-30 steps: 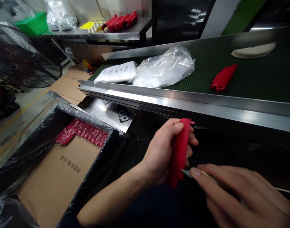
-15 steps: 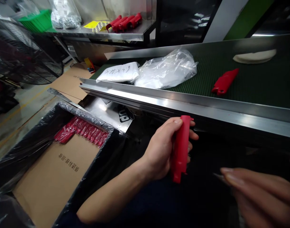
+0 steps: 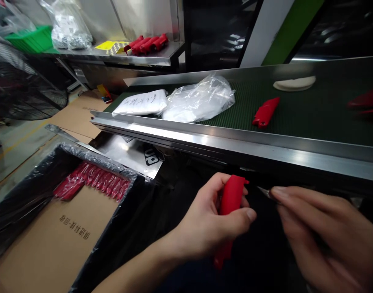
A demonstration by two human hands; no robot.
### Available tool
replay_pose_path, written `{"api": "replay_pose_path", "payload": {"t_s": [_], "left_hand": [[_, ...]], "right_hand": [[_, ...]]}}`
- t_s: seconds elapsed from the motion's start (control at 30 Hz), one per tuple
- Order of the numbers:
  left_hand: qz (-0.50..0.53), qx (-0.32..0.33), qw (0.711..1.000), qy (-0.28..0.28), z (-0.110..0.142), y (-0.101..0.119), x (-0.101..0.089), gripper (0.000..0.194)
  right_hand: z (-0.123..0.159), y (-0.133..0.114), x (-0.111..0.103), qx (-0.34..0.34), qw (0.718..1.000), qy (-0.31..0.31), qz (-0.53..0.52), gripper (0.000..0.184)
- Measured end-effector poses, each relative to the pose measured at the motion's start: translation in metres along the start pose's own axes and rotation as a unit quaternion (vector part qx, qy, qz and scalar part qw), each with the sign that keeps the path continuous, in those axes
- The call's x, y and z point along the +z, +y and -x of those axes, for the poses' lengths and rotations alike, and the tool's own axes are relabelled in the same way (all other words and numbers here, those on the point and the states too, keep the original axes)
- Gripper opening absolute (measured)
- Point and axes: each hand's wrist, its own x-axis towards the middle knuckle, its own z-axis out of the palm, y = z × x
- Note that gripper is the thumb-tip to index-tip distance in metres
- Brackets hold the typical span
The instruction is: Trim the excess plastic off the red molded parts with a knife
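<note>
My left hand (image 3: 204, 224) is wrapped round a long red plastic part (image 3: 231, 195), its thumb lying across the front. The part stands roughly upright, with a small tab sticking out at its top right. In my right hand (image 3: 323, 228), thumb and fingers pinch a slim pointed blade (image 3: 263, 191) that looks like a craft knife. Its tip points left at the top of the red part, a short gap away. Most of its handle is hidden by the fingers.
Beyond my hands runs a green conveyor belt (image 3: 244, 95) with a metal rail (image 3: 204, 138). It carries plastic bags (image 3: 201, 101), a red part (image 3: 266, 112) and a pale curved piece (image 3: 294, 84). At left, a lined box (image 3: 62, 240) holds several wrapped red parts (image 3: 103, 181).
My right hand has brought the blade up and left, closer to the red part. My left thumb has shifted down across the part. Blurred red parts have appeared at the belt's right edge.
</note>
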Motion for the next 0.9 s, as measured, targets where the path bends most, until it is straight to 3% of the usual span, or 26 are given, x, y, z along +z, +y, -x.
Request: {"api": "replay_pose_path", "payload": {"t_s": [0.2, 0.47, 0.6, 0.77, 0.9], "left_hand": [[0.000, -0.010, 1.000, -0.003, 0.006, 0.002, 0.003, 0.032], [-0.014, -0.024, 1.000, -0.003, 0.006, 0.002, 0.005, 0.031], [-0.012, -0.039, 0.998, -0.038, 0.009, 0.002, 0.005, 0.031], [0.017, -0.052, 0.998, -0.041, 0.008, -0.003, 0.004, 0.029], [0.102, -0.051, 0.992, -0.055, 0.004, -0.008, 0.006, 0.028]], "right_hand": [[-0.011, -0.013, -0.003, -0.027, 0.998, -0.047, 0.036, 0.038], [-0.006, -0.010, -0.004, -0.031, 0.997, -0.050, 0.045, 0.037], [-0.006, -0.005, -0.006, -0.001, 0.999, -0.021, 0.037, 0.036], [-0.006, -0.011, -0.010, -0.013, 1.000, -0.003, -0.016, 0.033], [-0.005, -0.016, -0.010, -0.023, 0.999, -0.011, -0.019, 0.037]]}}
